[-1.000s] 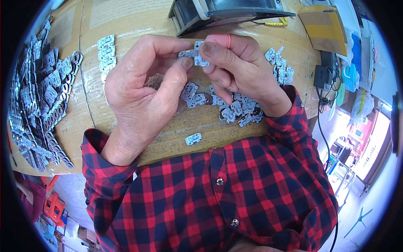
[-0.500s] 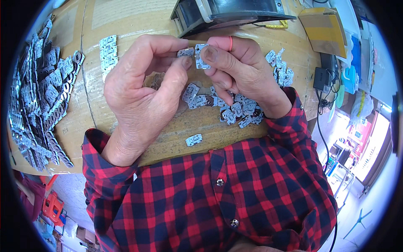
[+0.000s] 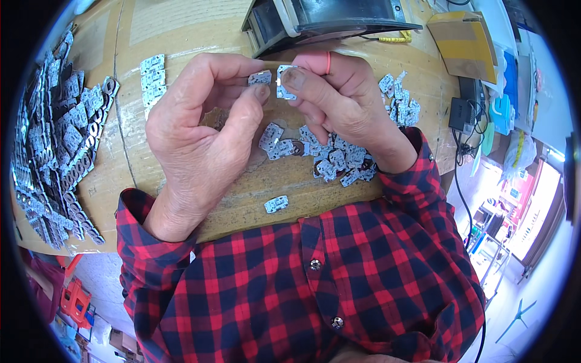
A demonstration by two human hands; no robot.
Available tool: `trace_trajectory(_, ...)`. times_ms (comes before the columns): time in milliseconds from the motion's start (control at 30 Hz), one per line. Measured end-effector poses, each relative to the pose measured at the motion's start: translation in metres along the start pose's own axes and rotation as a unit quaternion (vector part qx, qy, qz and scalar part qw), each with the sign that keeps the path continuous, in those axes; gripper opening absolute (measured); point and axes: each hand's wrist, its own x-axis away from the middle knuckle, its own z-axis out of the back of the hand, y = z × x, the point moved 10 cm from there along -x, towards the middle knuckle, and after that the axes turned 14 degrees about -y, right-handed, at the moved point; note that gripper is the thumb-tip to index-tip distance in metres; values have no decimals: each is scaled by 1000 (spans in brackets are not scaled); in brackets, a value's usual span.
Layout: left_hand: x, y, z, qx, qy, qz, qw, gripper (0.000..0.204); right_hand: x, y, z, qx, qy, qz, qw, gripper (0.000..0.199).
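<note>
Above the table, my left hand [image 3: 209, 124] pinches a small white circuit board [image 3: 259, 78] between thumb and forefinger. Close beside it, a second small circuit board [image 3: 283, 91] is gripped by my right hand [image 3: 333, 91], its thumb pressed over the upper face. A narrow gap shows between the two boards. Below my hands lies a loose heap of similar boards [image 3: 339, 158], some with dark round parts. A single board [image 3: 276, 204] rests near the table's front edge. Further left, several boards stand joined in a neat column [image 3: 153, 78].
A large pile of board strips [image 3: 66, 139] covers the table's left side. A black fan-like housing [image 3: 327, 21] stands at the back. Another small heap of boards [image 3: 399, 100] lies right, near a cardboard box [image 3: 465, 45] and a black adapter [image 3: 463, 115] with cables.
Both hands, each still pinching its board, appear slightly further left. The whole table view has shifted a little the same way. The grips look unchanged.
</note>
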Motion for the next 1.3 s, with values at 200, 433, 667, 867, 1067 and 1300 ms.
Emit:
trace_trajectory(200, 0, -1, 0, -9, -1, 2, 1000, 18, 1, 1, 2, 68, 6, 17, 998, 18)
trace_trajectory(433, 0, -4, -1, 2, 9, -8, 1000, 17, 2, 5, 2, 45, 6, -4, 999, 17)
trace_trajectory(667, -3, 5, -10, 2, -96, -81, 992, 15, 1, 6, -3, -89, -21, 7, 996, 16)
trace_trajectory(867, -2, 3, 6, 34, -15, -33, 999, 11, 4, 4, -2, 2, -41, -12, 999, 18)
trace_trajectory(1067, -3, -5, -15, 84, -155, 29, 984, 12, 9, -17, -9, 170, -76, 83, 979, 21)
trace_trajectory(1300, -4, -20, -18, 203, -113, 106, 967, 20, 11, -4, -2, 65, -65, -33, 995, 24)
